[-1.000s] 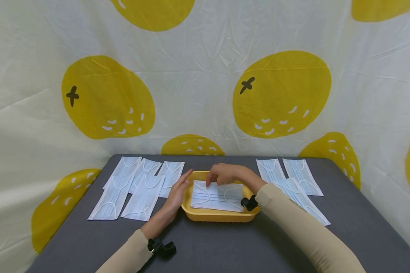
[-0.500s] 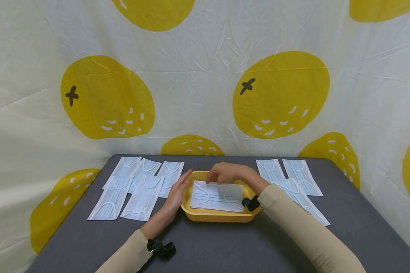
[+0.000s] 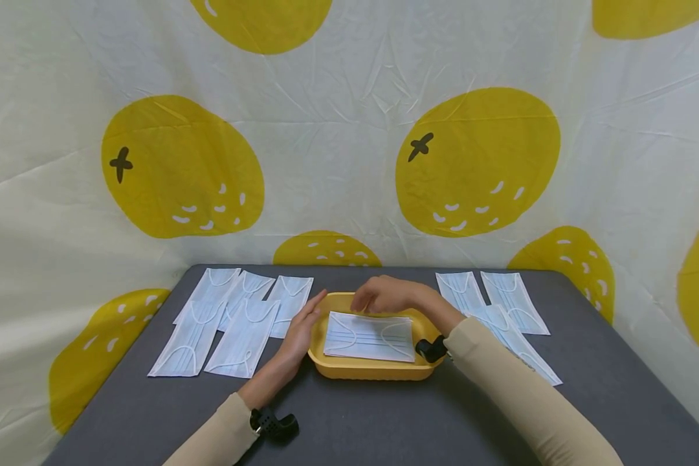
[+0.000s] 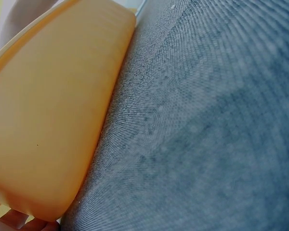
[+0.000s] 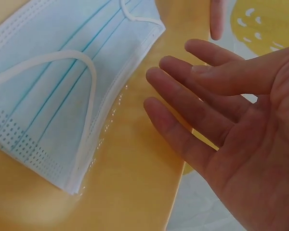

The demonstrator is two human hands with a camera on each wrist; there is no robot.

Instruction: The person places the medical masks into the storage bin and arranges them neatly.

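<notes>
Hovering right hand [image 3: 384, 296], fingers spread, over mask [image 3: 369, 336] in tray [image 3: 361, 369]; left hand [image 3: 301, 327] flat against tray.

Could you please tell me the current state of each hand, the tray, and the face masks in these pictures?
left hand: open, straight fingers resting against the tray's left side.
right hand: open, fingers relaxed above the tray's far edge, holding nothing.
yellow tray: upright on the table, one mask inside.
mask in tray: lying flat, ear loops up.
left masks: flat on the table, overlapping.
right masks: flat on the table, partly overlapping.
</notes>
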